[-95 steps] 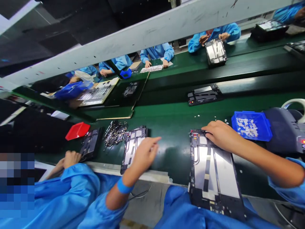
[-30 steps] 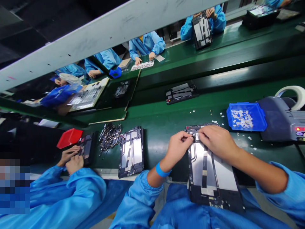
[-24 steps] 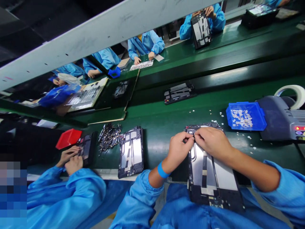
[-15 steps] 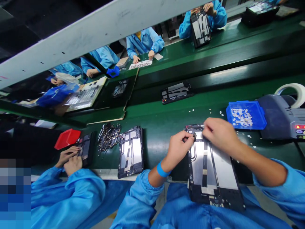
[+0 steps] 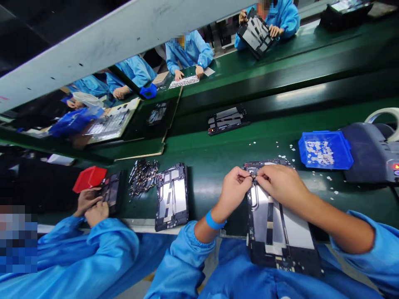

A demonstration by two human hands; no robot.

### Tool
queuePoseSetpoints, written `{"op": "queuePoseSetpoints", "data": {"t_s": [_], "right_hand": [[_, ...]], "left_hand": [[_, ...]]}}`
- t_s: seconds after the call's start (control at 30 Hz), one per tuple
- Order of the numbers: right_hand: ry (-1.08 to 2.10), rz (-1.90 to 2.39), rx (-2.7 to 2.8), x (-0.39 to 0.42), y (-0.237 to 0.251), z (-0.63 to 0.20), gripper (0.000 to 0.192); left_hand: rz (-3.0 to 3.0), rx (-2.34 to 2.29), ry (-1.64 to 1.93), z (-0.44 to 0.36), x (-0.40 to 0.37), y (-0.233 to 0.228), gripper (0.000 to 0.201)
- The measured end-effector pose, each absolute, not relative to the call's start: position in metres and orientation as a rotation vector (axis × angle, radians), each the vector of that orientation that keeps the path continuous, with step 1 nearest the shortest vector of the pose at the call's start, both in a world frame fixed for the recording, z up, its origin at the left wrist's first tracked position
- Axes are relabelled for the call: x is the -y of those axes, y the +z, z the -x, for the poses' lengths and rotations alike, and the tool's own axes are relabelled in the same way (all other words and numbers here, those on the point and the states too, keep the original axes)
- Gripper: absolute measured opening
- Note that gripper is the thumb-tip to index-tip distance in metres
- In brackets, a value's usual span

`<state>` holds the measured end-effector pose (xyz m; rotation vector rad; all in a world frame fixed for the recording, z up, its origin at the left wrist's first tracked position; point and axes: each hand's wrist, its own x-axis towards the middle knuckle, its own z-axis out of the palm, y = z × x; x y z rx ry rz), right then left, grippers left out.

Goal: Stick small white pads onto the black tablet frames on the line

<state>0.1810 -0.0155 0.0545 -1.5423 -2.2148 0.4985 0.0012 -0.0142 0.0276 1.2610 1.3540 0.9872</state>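
Got an opened tablet [image 5: 282, 232] here, lying innards-up at the near side of the green desk [image 5: 210, 178], top end on the surface, near end poking out past the edge over the lap [image 5: 233, 261]. Left hand [image 5: 235, 187] up at the top-left corner, fingers pinched on what seems a small dark piece [image 5: 250, 176]. Right hand [image 5: 282, 180] right beside, resting over the top end, fingers drawn in; can't tell how tightly closed, or on what.

Handling-wise: probably fairly light, stiff along the black frame [image 5: 302, 257], slippery on the smooth silver panels [image 5: 296, 228]. Likely fragile around the exposed boards and that long black strip [image 5: 269, 220], so go easy. Would grab by the side edges and keep off the middle. Grip tiny bits right at the tip, no yanking. Don't lean on the overhang, could tip. Also watch for loose white scraps [image 5: 329, 178] just beside the top end, near the blue bin [image 5: 343, 151]; might get inside.
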Motion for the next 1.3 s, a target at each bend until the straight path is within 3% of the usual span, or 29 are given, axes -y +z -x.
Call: {"op": "queuePoseSetpoints", "data": {"t_s": [0.3, 0.53, 0.77, 0.9, 0.97, 1.07, 1.13, 1.3], "right_hand": [[0.588, 1.598, 2.119, 0.011, 0.047, -0.177, 0.014], [0.842, 1.569, 2.055, -0.002, 0.056, -0.179, 0.015], [0.635, 1.84, 1.872, -0.004, 0.064, -0.253, 0.008], [0.074, 2.253, 1.85, -0.005, 0.074, -0.309, 0.023], [-0.004, 2.277, 1.905, -0.005, 0.076, -0.312, 0.024], [0.359, 1.977, 2.048, -0.004, 0.077, -0.28, 0.012], [0.602, 1.796, 2.12, -0.006, 0.076, -0.245, 0.017], [0.737, 1.741, 2.268, -0.027, 0.071, -0.184, 0.029]], "left_hand": [[-1.645, -1.427, 1.059, -0.004, 0.028, 0.029, 0.011], [-1.504, -1.356, 1.011, -0.004, 0.021, 0.032, 0.011], [-1.28, -1.335, 0.982, -0.001, 0.013, 0.025, 0.008], [-1.311, -1.331, 0.965, 0.005, 0.015, 0.03, 0.006], [-1.42, -1.353, 0.929, 0.014, 0.016, 0.036, 0.004], [-1.707, -1.407, 0.884, 0.029, 0.013, 0.041, 0.009], [-1.947, -1.437, 0.864, 0.038, 0.008, 0.042, 0.013], [-2.38, -1.329, 0.674, 0.043, 0.0, 0.038, 0.024]]}}
